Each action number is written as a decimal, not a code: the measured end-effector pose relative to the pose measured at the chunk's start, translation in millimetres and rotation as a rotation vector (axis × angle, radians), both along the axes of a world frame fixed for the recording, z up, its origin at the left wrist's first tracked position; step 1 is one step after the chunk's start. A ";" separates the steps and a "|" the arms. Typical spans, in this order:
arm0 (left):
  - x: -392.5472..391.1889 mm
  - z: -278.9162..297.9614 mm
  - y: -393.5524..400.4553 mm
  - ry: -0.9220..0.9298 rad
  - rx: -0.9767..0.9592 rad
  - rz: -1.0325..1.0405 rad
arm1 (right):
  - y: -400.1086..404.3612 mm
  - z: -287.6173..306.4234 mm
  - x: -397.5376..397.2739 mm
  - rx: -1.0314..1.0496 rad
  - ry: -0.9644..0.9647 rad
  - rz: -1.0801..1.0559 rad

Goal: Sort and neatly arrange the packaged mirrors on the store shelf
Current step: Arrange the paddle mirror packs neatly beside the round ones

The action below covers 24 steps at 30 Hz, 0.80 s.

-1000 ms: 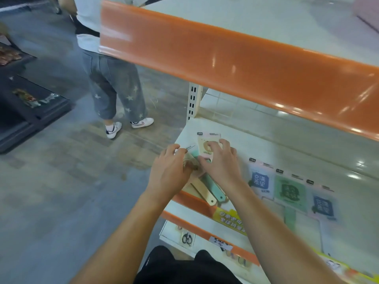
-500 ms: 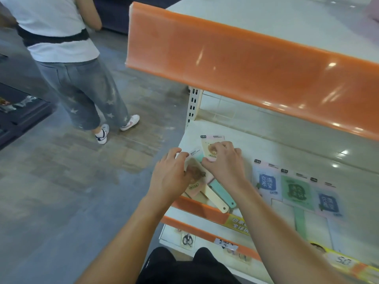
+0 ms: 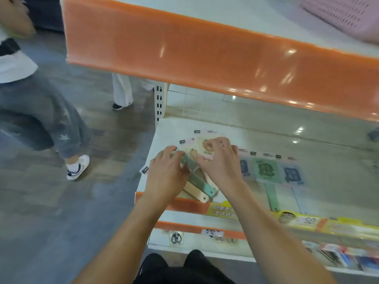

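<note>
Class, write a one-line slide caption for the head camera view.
Both hands, left hand and right hand, gather a fanned pile of packaged mirrors at the shelf end.

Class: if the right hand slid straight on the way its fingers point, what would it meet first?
The right hand points up-left across the shelf. Beyond the cream mirror pack under its fingers, only bare shelf shows, then probably the slotted upright; depth is unclear.
</note>
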<state>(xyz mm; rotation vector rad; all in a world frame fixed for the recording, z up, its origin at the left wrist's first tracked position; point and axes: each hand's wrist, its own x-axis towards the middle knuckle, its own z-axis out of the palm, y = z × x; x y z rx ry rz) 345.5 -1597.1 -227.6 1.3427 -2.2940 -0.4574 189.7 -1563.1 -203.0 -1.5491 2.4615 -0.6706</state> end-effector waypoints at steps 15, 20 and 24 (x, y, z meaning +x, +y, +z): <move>-125.8 9.0 52.4 -0.084 0.014 -0.226 | 83.5 5.8 -113.6 0.039 -0.039 -0.244; -175.4 9.8 71.8 -0.156 0.075 -0.279 | 111.6 4.2 -160.3 0.011 -0.074 -0.311; -209.4 11.7 86.3 -0.197 0.079 -0.291 | 128.0 -2.2 -194.4 0.011 -0.082 -0.306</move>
